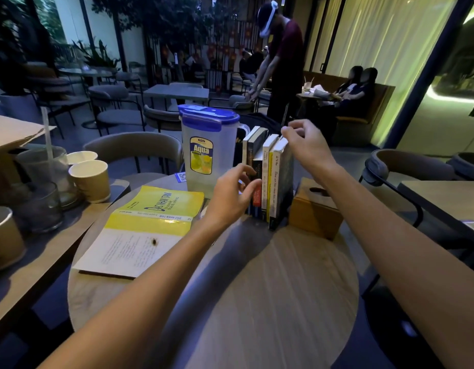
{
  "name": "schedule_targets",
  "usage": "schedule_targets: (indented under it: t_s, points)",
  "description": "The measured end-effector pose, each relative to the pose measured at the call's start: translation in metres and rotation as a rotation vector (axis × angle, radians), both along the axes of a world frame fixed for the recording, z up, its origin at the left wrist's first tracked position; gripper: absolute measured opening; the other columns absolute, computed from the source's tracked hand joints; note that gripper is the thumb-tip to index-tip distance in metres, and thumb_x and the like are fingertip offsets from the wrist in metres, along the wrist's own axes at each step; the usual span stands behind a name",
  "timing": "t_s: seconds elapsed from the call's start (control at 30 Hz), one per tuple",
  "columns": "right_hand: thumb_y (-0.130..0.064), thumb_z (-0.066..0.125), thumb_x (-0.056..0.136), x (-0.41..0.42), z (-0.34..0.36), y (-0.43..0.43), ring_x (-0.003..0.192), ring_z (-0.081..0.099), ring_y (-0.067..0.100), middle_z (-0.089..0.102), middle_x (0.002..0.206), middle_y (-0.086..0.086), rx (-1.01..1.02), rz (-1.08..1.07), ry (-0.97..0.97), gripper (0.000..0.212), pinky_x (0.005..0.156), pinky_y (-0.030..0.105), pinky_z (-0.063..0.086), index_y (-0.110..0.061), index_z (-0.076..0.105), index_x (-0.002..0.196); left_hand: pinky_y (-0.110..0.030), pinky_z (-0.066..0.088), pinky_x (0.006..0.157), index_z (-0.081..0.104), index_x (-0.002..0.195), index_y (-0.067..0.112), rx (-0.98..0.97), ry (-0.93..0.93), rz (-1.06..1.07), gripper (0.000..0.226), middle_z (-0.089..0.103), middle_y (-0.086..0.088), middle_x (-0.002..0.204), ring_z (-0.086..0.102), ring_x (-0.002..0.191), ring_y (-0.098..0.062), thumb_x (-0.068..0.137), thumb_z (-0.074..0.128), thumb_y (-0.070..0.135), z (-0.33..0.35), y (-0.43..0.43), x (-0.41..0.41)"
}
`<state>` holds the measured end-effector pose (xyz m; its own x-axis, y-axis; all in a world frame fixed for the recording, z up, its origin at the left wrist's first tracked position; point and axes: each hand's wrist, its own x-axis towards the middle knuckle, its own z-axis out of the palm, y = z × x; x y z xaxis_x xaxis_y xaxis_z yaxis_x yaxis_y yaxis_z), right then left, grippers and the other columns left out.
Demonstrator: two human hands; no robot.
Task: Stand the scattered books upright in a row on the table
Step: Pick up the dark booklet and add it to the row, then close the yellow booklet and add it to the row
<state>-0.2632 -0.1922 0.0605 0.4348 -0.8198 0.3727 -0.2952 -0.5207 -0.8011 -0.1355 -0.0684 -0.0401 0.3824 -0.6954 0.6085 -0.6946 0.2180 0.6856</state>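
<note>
Nearest, a round pale wooden table (pixel 257 288) holds a yellow paperback (pixel 150 217) lying open, face down, at left, with a clear blue-lidded plastic jug (pixel 209 155) beyond it. Further right, the left hand (pixel 230 198) touches with curled fingers the spines of the upright books (pixel 270 182) on the far side, though I cannot tell whether it grips them. The right hand (pixel 305 145) pinches the rightmost book's top.

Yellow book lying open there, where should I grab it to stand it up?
Probably by the spine: the yellow book lies open, covers up, on the table, so its spine runs across the middle. Put your grip there from above, thumb one side, fingers the other; the halves should fold shut as it lifts.
</note>
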Motion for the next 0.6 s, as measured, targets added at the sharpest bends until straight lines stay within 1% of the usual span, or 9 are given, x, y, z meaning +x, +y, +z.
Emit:
schedule_targets:
  t_s: [0.07, 0.13, 0.2, 0.27, 0.3, 0.37, 0.47, 0.53, 0.6]
  points:
    - [-0.036, 0.057, 0.097, 0.006, 0.007, 0.019, 0.106, 0.06, 0.014, 0.056, 0.13, 0.003, -0.161, 0.022, -0.003, 0.041, 0.092, 0.034, 0.054, -0.019, 0.054, 0.134, -0.02, 0.056, 0.065, 0.063, 0.109, 0.015, 0.034, -0.011, 0.028, 0.017, 0.062, 0.006, 0.091, 0.063, 0.08, -0.005, 0.096, 0.064, 0.025, 0.002, 0.016, 0.016]
    - [-0.028, 0.059, 0.097, 0.014, 0.008, 0.042, 0.091, 0.065, 0.01, 0.052, 0.129, 0.001, -0.3, 0.108, 0.025, 0.038, 0.079, 0.022, 0.055, -0.017, 0.055, 0.133, -0.017, 0.053, 0.066, 0.065, 0.107, 0.015, 0.057, -0.014, 0.069, 0.012, 0.065, 0.004, 0.09, 0.064, 0.079, -0.005, 0.098, 0.061, 0.022, 0.002, 0.035, 0.035]
    - [-0.023, 0.061, 0.096, 0.025, 0.002, 0.065, 0.079, 0.064, 0.01, 0.052, 0.121, -0.001, -0.371, 0.214, 0.074, 0.035, 0.069, 0.018, 0.054, -0.016, 0.057, 0.13, -0.02, 0.051, 0.063, 0.066, 0.103, 0.015, 0.075, -0.009, 0.103, 0.01, 0.067, 0.002, 0.085, 0.066, 0.074, -0.01, 0.099, 0.059, 0.021, -0.001, 0.057, 0.055]
    - [-0.022, 0.061, 0.095, 0.04, -0.011, 0.083, 0.073, 0.059, 0.009, 0.055, 0.114, -0.002, -0.394, 0.306, 0.158, 0.032, 0.066, 0.018, 0.047, -0.015, 0.06, 0.127, -0.03, 0.055, 0.061, 0.067, 0.101, 0.016, 0.13, -0.043, 0.139, 0.01, 0.068, 0.001, 0.083, 0.068, 0.071, -0.016, 0.098, 0.059, 0.022, -0.006, 0.081, 0.075]
    - [-0.023, 0.061, 0.095, 0.048, -0.02, 0.089, 0.073, 0.057, 0.007, 0.057, 0.116, -0.001, -0.389, 0.345, 0.211, 0.032, 0.068, 0.018, 0.044, -0.015, 0.06, 0.127, -0.034, 0.057, 0.063, 0.068, 0.1, 0.017, 0.167, -0.079, 0.161, 0.01, 0.068, 0.002, 0.083, 0.068, 0.071, -0.017, 0.098, 0.06, 0.023, -0.01, 0.092, 0.085]
    - [-0.023, 0.061, 0.095, 0.064, -0.038, 0.101, 0.081, 0.059, 0.01, 0.059, 0.123, 0.004, -0.342, 0.414, 0.314, 0.034, 0.076, 0.021, 0.044, -0.015, 0.061, 0.127, -0.038, 0.058, 0.068, 0.067, 0.098, 0.018, 0.238, -0.131, 0.198, 0.009, 0.069, 0.003, 0.084, 0.067, 0.072, -0.016, 0.097, 0.06, 0.024, -0.015, 0.114, 0.103]
    - [-0.024, 0.06, 0.096, 0.084, -0.065, 0.115, 0.105, 0.058, 0.015, 0.059, 0.13, 0.005, -0.241, 0.468, 0.464, 0.037, 0.089, 0.026, 0.045, -0.013, 0.06, 0.131, -0.04, 0.057, 0.074, 0.068, 0.1, 0.018, 0.354, -0.166, 0.275, 0.012, 0.069, 0.003, 0.09, 0.065, 0.078, -0.017, 0.096, 0.061, 0.026, -0.026, 0.139, 0.127]
    - [-0.028, 0.06, 0.096, 0.095, -0.082, 0.12, 0.115, 0.058, 0.02, 0.06, 0.132, 0.006, -0.185, 0.476, 0.567, 0.039, 0.088, 0.028, 0.044, -0.014, 0.059, 0.133, -0.042, 0.053, 0.081, 0.068, 0.102, 0.017, 0.429, -0.193, 0.335, 0.014, 0.063, 0.001, 0.092, 0.061, 0.084, -0.019, 0.095, 0.061, 0.027, -0.036, 0.15, 0.14]
    - [-0.032, 0.061, 0.096, 0.103, -0.098, 0.123, 0.11, 0.059, 0.021, 0.062, 0.126, 0.008, -0.139, 0.463, 0.636, 0.042, 0.084, 0.03, 0.047, -0.014, 0.058, 0.133, -0.044, 0.049, 0.089, 0.068, 0.108, 0.019, 0.514, -0.21, 0.431, 0.02, 0.056, -0.004, 0.098, 0.059, 0.096, -0.026, 0.095, 0.061, 0.032, -0.046, 0.157, 0.15]
